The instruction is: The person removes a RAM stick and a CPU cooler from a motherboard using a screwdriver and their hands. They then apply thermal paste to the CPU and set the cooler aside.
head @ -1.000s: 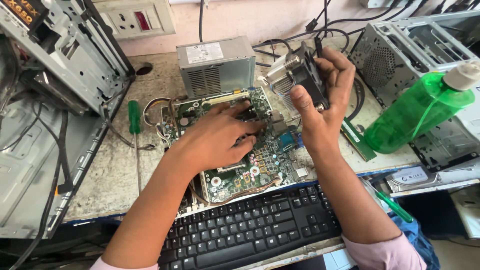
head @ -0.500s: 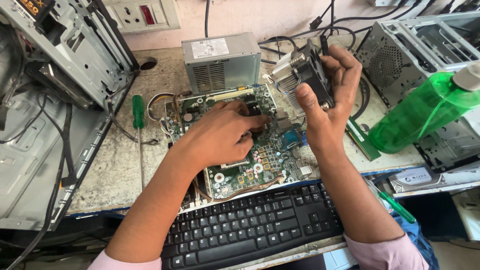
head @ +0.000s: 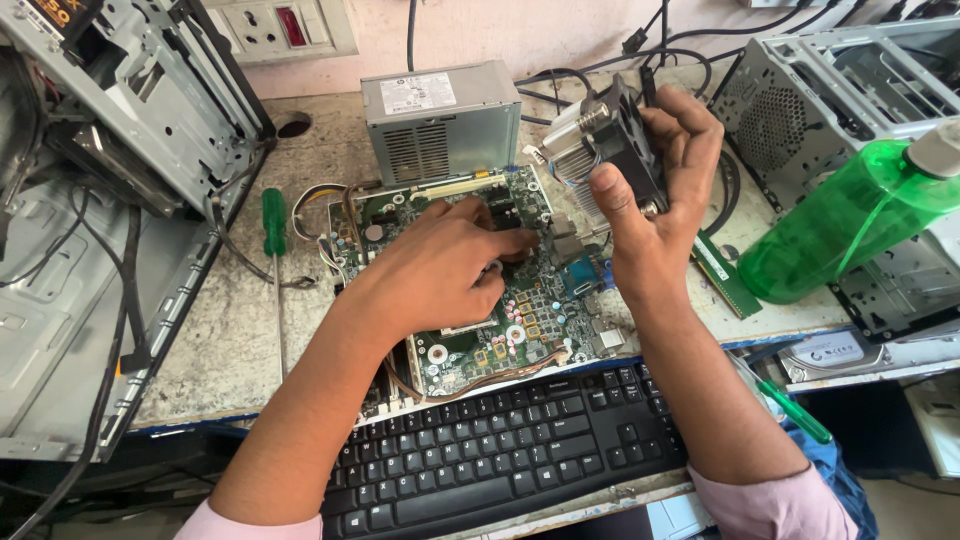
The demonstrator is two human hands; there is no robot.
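A green motherboard (head: 520,310) lies flat on the worn bench. My left hand (head: 440,265) rests on its middle, fingers curled and pressing down near the processor socket, holding nothing. My right hand (head: 655,215) is raised above the board's right edge and grips a heatsink with a black fan (head: 605,145), tilted on its side, its metal fins facing left. A thin cable runs from the fan area toward the wall.
A grey power supply (head: 440,120) stands behind the board. A green-handled screwdriver (head: 274,225) lies to the left. An open computer case (head: 110,200) is at left, another case (head: 840,90) at right with a green bottle (head: 850,215). A black keyboard (head: 500,450) sits in front.
My view has shifted slightly. My right hand has turned the heatsink and fan a little while still holding it up; my left hand stays on the board.
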